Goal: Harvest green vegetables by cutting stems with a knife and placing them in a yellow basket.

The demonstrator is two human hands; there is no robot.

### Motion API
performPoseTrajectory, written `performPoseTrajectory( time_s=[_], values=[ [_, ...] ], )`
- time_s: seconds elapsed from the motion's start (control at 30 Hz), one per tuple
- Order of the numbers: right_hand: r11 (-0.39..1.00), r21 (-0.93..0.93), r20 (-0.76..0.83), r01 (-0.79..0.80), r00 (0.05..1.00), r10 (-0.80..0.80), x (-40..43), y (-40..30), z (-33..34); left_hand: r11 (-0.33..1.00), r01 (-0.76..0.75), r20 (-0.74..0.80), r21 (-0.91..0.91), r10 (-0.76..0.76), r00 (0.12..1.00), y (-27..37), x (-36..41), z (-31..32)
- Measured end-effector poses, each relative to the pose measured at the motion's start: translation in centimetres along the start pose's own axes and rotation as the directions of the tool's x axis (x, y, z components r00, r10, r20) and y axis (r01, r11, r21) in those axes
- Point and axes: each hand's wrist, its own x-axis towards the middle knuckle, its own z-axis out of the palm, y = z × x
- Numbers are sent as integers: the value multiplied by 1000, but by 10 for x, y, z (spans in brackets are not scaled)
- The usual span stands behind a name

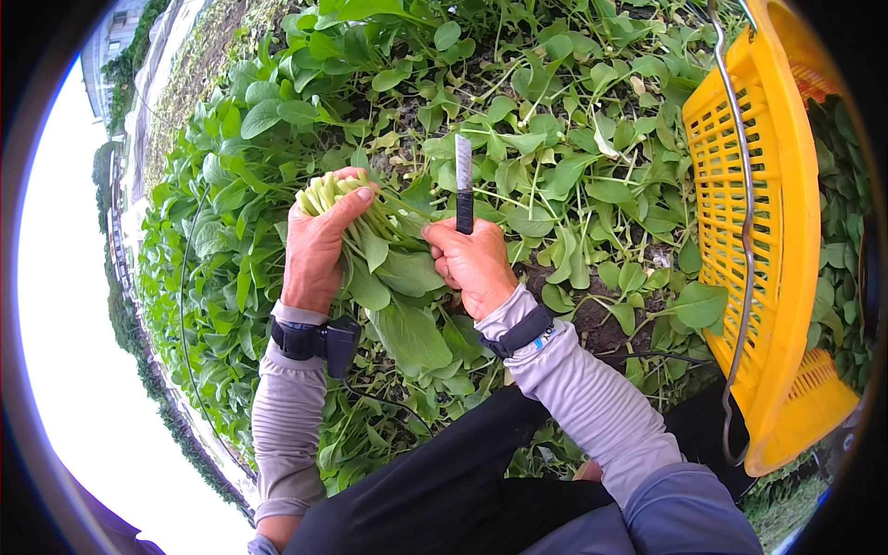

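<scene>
My left hand [316, 243] is closed around a bunch of leafy greens [409, 333], thumb across the pale cut stems [326, 191]. The stem ends face up and away from me, while the broad leaves hang down between my wrists. In my right hand [475, 263] is a knife [464, 173] with a dark wrapped handle, its flat blade pointing away from me. My right fingers are beside the bunch, close to one thin stem that sticks out from it; whether they touch it I cannot tell.
Uncut leafy plants [229, 180] stand thick on the left. Loose leaves and stems [555, 166] litter the soil ahead. At the right, a yellow plastic crate [784, 277] with a metal wire handle [746, 208] holds greens. My bent leg [416, 479] is close below my hands.
</scene>
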Motion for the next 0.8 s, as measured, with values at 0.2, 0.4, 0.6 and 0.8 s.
performPoseTrajectory(
  time_s=[0.2,0.4,0.6,0.8],
  values=[
    [673,-530,-107,516,747,-657,-3,-12,-21,995,-23,-11,96,24,1000,5,1,-12],
    [771,-340,66,539,831,-552,2,9,41,998,64,1,-13,-64,998,-1,2,22],
    [590,-668,143,454,856,-497,48,13,19,547,-355,150,758,383,911,34,42,-6],
    [275,-733,310,622,666,-679,114,-9,42,-42,-353,340,934,402,850,10,140,-27]
  ],
)
